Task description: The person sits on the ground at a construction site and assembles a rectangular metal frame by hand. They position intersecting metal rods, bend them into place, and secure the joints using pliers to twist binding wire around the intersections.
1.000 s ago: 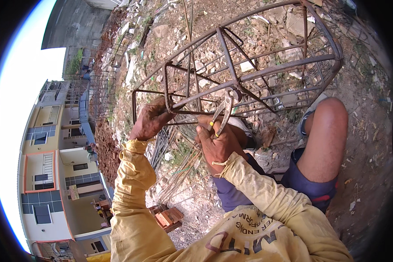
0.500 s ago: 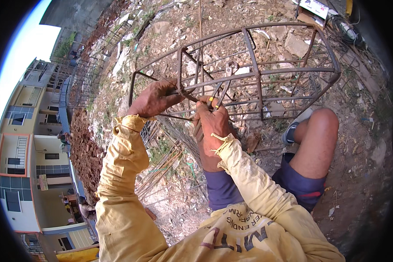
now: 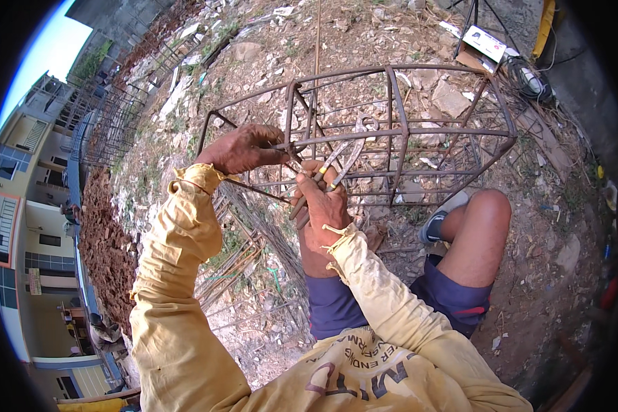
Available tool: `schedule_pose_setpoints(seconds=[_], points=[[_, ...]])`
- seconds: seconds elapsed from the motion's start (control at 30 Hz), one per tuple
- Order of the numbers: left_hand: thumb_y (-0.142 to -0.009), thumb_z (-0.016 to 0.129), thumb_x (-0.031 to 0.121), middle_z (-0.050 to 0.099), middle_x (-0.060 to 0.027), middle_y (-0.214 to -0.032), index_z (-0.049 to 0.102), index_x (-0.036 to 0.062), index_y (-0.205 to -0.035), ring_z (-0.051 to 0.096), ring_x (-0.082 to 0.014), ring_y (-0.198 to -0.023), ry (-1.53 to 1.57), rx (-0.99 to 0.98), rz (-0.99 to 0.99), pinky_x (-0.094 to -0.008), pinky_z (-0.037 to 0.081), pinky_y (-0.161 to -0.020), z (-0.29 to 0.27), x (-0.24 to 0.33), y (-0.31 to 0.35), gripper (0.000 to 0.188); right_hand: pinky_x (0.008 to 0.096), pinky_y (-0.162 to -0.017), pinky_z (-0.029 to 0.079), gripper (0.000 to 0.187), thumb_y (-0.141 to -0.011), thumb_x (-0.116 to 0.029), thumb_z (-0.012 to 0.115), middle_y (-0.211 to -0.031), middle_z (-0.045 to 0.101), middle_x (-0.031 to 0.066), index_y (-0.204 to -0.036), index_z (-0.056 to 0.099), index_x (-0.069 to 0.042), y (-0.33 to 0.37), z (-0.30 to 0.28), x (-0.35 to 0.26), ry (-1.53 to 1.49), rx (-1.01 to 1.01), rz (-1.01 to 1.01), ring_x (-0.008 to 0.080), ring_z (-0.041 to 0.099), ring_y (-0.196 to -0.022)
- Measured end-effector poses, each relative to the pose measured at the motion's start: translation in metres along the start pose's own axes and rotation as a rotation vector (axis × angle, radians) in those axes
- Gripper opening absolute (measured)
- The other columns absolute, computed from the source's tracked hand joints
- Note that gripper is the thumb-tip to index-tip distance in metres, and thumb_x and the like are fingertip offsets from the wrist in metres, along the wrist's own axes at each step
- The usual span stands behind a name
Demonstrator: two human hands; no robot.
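Note:
A cage of rusty steel bars [image 3: 404, 103] stretches across in front of me, its hoops joined by long bars. At the cage's left part, my left hand [image 3: 244, 147] is closed, thumb and fingers pinched beside a hoop corner; what lies between the fingertips is too small to make out. Just right of and below it, my right hand [image 3: 321, 199] grips metal pincers [image 3: 353, 145] with yellow marks on the handles. The pincers' jaws point up and away, over the cage bars. My right fingertips are close to the same corner, partly hidden by the thumb.
My bent knee [image 3: 484, 213] is right of the cage. Thin rods [image 3: 244, 264] lie on the rubble ground below my left hand. A white box [image 3: 484, 44] and coiled cable [image 3: 529, 79] sit at the far right. Buildings and a person [image 3: 104, 333] are at left.
The view has shifted, so the cage sits lower in the picture. My right hand with the pincers has come nearer the hoop corner; my left hand stays pinched there.

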State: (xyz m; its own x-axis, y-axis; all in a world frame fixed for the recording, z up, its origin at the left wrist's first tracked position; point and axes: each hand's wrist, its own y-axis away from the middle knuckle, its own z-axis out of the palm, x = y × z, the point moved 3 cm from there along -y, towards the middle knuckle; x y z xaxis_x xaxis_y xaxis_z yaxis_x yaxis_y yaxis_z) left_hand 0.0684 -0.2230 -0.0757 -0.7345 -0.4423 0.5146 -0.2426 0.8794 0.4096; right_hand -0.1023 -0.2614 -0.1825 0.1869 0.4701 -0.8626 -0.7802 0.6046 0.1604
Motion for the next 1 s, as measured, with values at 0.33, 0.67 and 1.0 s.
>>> schedule_pose_setpoints(seconds=[0.33, 0.67, 1.0], points=[[-0.084, 0.073, 0.025, 0.073, -0.0072, -0.095, 0.071, 0.0078, -0.111, 0.064, -0.0189, -0.088, -0.053, -0.026, -0.02, -0.0354, 0.05, -0.083, -0.002, -0.008, 0.0, 0.032, 0.0279, -0.052, 0.051, 0.029, -0.097, -0.02, 0.059, -0.075, 0.059, 0.0061, -0.12, 0.056, -0.003, 0.001, 0.005, 0.009, -0.202, -0.083, 0.03, 0.0137, 0.059, -0.064], [-0.082, 0.073, 0.022, 0.068, -0.0122, -0.097, 0.072, 0.003, -0.108, 0.063, -0.0232, -0.094, -0.116, -0.149, -0.03, -0.0389, 0.048, -0.085, -0.001, -0.003, -0.007, 0.032, 0.0269, -0.056, 0.049, 0.026, -0.092, -0.022, 0.065, -0.078, 0.061, 0.006, -0.112, 0.063, -0.005, 0.001, 0.008, 0.019, 0.012, 0.045, -0.096, 0.012, 0.057, -0.064], [-0.085, 0.074, 0.021, 0.065, 0.0042, -0.081, 0.072, 0.0055, -0.108, 0.054, -0.0055, -0.074, 0.145, -0.278, -0.14, -0.0235, 0.045, -0.066, -0.006, -0.033, -0.015, 0.027, 0.0385, -0.073, 0.05, 0.044, -0.089, -0.034, 0.07, -0.108, 0.064, 0.0141, -0.125, 0.063, -0.011, 0.014, 0.006, -0.001, 0.91, 0.042, -0.868, 0.0303, 0.063, -0.084]])
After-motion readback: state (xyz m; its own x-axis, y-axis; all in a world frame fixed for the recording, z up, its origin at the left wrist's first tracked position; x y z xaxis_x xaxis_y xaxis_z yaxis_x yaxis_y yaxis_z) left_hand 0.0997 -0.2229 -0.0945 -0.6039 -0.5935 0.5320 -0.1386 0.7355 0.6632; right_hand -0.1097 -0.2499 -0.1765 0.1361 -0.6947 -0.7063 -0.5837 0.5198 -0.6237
